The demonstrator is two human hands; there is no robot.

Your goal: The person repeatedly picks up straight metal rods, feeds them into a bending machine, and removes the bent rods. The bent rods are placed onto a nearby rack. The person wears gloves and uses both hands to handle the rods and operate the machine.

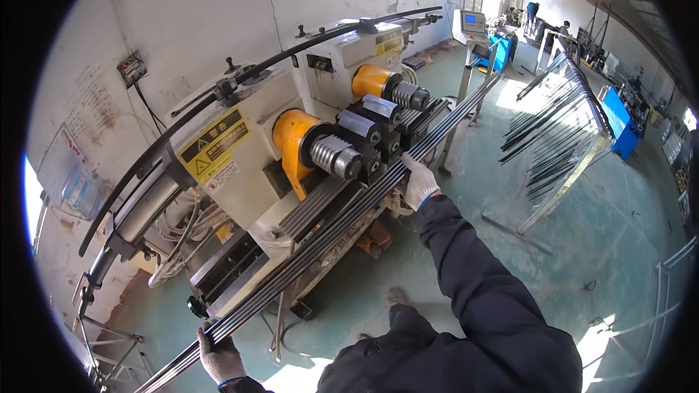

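A bundle of long, thin metal rods (313, 247) slants across the front of a cream-coloured machine (255, 164), from the lower left to the upper right. Near the lower end my left hand (220, 359), in a pale knitted glove, has its fingers closed round the rods. Farther up, my right hand (420, 183), gloved alike, grips the same bundle beside the machine's black roller blocks (373, 156). Ridged metal rollers (336, 157) stick out of orange housings (297, 135) just behind the rods. My right fingertips are partly hidden by the bundle.
A curved-looking black rail (273, 62) runs above the machine. A control box (470, 23) on a stand is past its far end. To the right, a rack (564, 207) carries many dark rods. A loose bar (517, 234) lies on the green floor. Two people work far off.
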